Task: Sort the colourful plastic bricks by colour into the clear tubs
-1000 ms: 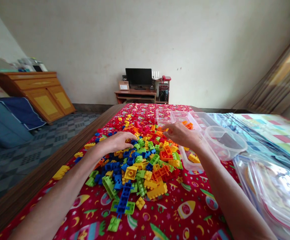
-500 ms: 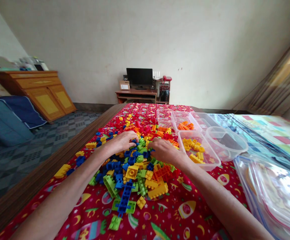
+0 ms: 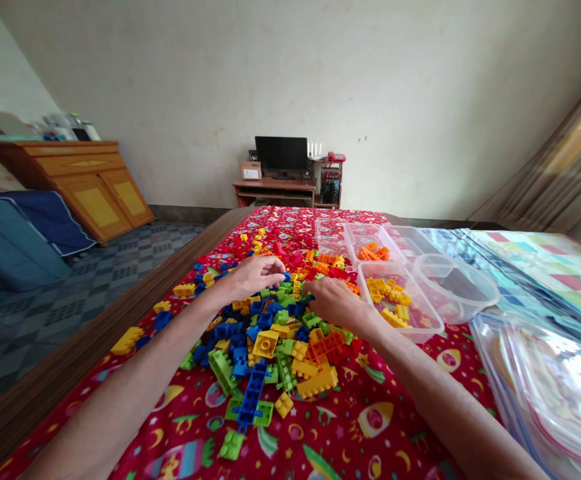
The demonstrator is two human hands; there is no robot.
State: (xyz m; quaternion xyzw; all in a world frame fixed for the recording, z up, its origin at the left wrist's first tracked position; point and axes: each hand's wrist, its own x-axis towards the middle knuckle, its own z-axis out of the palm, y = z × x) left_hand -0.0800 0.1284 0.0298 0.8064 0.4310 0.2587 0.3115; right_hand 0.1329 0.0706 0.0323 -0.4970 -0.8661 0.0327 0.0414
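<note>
A heap of toy building bricks [image 3: 265,343] in blue, green, yellow, orange and red lies in front of me. Over its far left part, the fingers of my left hand [image 3: 255,277] pinch a small blue brick [image 3: 287,277] at their tips. My right hand [image 3: 334,298] is at the right side of the heap, its fingers curled down among the bricks. What those fingers hold, if anything, is hidden. The blue bar-shaped brick [image 3: 253,393] lies across a green one at the near end.
Right of the heap, one clear plastic box [image 3: 427,325] holds yellow bricks and another box [image 3: 349,235] orange ones. A round clear tub [image 3: 485,300] stands beside them. Stacked plastic lids [image 3: 560,393] lie at the near right on the red patterned cloth [image 3: 350,440].
My left hand has moved slightly to the right and up, the blue brick moving with its fingertips. My right hand has shifted a little to the right, still low over the heap.
</note>
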